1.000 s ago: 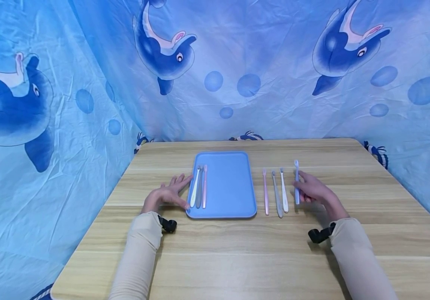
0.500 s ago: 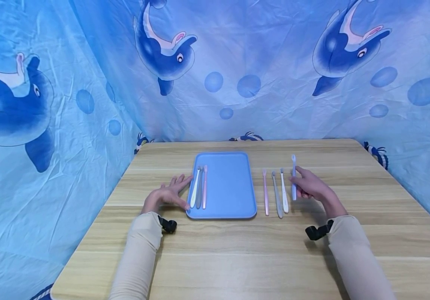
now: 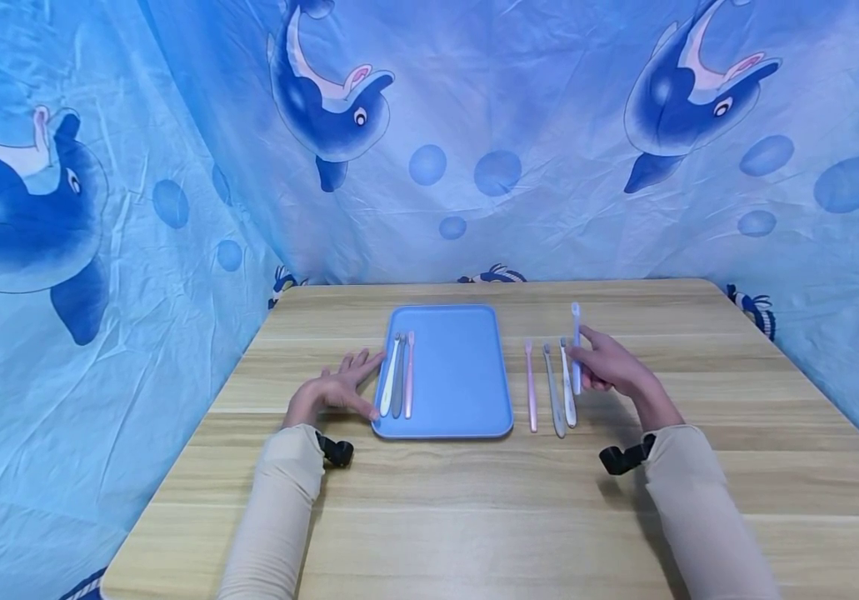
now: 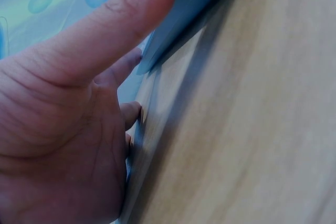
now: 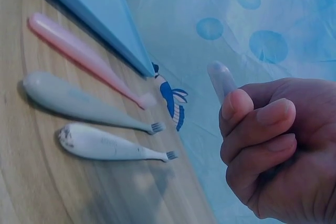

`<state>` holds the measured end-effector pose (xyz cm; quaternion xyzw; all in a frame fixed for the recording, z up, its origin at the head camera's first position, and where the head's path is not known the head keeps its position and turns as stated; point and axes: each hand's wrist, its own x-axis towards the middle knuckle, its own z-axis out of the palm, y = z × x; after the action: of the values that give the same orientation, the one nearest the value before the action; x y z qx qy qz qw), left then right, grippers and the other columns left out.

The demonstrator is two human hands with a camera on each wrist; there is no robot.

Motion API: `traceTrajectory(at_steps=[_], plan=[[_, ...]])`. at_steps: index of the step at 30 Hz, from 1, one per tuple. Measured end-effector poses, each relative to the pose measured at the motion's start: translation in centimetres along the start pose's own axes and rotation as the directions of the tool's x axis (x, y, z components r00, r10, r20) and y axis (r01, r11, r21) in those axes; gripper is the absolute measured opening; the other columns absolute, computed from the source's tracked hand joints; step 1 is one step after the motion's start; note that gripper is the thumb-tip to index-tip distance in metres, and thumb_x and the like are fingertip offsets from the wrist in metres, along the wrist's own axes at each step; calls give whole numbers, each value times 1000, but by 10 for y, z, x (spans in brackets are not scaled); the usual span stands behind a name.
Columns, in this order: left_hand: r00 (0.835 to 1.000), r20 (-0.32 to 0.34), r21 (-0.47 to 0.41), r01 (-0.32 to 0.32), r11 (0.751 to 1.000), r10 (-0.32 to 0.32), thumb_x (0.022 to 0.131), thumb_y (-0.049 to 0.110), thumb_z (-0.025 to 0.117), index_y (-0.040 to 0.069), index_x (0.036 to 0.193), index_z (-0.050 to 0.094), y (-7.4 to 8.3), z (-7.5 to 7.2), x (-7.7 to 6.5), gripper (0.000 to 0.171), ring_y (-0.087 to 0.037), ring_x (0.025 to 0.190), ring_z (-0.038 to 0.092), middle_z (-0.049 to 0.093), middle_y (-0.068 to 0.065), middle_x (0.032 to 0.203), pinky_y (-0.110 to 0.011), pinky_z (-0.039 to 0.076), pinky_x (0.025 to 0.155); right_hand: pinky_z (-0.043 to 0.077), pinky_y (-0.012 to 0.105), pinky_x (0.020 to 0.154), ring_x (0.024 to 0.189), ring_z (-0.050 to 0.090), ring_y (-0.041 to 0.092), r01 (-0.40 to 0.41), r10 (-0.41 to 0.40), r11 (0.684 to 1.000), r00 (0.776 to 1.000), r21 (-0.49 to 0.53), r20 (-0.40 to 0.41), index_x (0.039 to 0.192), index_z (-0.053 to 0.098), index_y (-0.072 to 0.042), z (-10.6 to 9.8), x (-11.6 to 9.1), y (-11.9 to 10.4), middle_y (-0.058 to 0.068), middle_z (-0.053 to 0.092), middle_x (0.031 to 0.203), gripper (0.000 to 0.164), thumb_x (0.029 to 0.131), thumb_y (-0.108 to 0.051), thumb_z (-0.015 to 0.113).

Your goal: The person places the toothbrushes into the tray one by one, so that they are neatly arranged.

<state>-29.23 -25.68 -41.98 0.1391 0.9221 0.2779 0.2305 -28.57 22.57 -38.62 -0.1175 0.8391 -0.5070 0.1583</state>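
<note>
A light purple toothbrush (image 3: 576, 312) is pinched in my right hand (image 3: 609, 364), its head pointing to the back of the table. In the right wrist view my fingers curl round it and only its handle end (image 5: 222, 77) sticks out. Left of that hand lie a pink toothbrush (image 5: 86, 56), a grey toothbrush (image 5: 79, 99) and a white toothbrush (image 5: 113, 142), side by side. My left hand (image 3: 335, 389), fingers spread, rests at the left edge of the blue tray (image 3: 459, 375). White, grey and pink toothbrushes (image 3: 410, 375) lie in the tray's left part.
The wooden table (image 3: 444, 517) bears everything. Behind it and on the left hangs a blue dolphin-print cloth (image 3: 549, 225). A black wrist camera (image 3: 627, 458) is on my right wrist, another black camera (image 3: 337, 452) on my left.
My right hand has moved left with the purple toothbrush, now close beside the white one on the table. The toothbrush has also shifted toward the back. My left hand has stayed put.
</note>
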Motion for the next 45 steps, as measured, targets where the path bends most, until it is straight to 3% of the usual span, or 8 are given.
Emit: traceTrajectory(at_steps=[4,12,27,34,41,45], plan=[[1000,-4,-4,1,1000,-1,65,49,90,26,163,3,1,0,-1,133,-44,153,-23,-16,-16,169,-73,-19,115,30,18,39,39,42,3,13,-12,1000,1000,4,-5,148,25,2,3,3,-3,-7,53,51,47,108,-19,38],[1000,2,-6,-1,1000,1,67,49,89,26,163,2,0,0,0,132,-44,153,-24,-16,-16,169,-73,-20,115,29,19,39,38,40,3,30,-30,999,999,35,16,158,10,-1,8,7,-11,-7,51,50,61,108,-20,38],[1000,8,15,1,1000,-1,68,50,89,26,163,1,1,0,0,131,-46,153,-21,-16,-17,169,-74,-17,115,31,19,40,39,42,4,5,-6,1000,1000,22,23,161,-1,-6,22,21,-27,-7,52,51,70,107,-21,40],[1000,7,24,1,1000,-1,67,52,88,26,163,1,1,0,-1,132,-47,153,-21,-16,-18,168,-76,-16,115,31,19,40,39,41,4,27,-27,1000,999,3,27,161,3,-5,27,25,-35,-5,52,51,68,107,-21,41],[1000,5,25,-7,1000,7,66,54,88,24,163,2,1,-1,-1,133,-47,153,-20,-15,-19,169,-77,-14,114,30,19,38,38,41,3,60,-61,998,998,20,32,153,21,-3,32,28,-43,-6,51,49,53,106,-18,42],[1000,3,33,-5,999,5,66,56,87,26,163,2,1,-1,0,133,-47,153,-19,-15,-18,169,-77,-13,115,31,19,39,38,41,4,55,-55,998,998,16,28,158,14,-5,36,31,-46,-6,51,49,61,106,-19,42]])
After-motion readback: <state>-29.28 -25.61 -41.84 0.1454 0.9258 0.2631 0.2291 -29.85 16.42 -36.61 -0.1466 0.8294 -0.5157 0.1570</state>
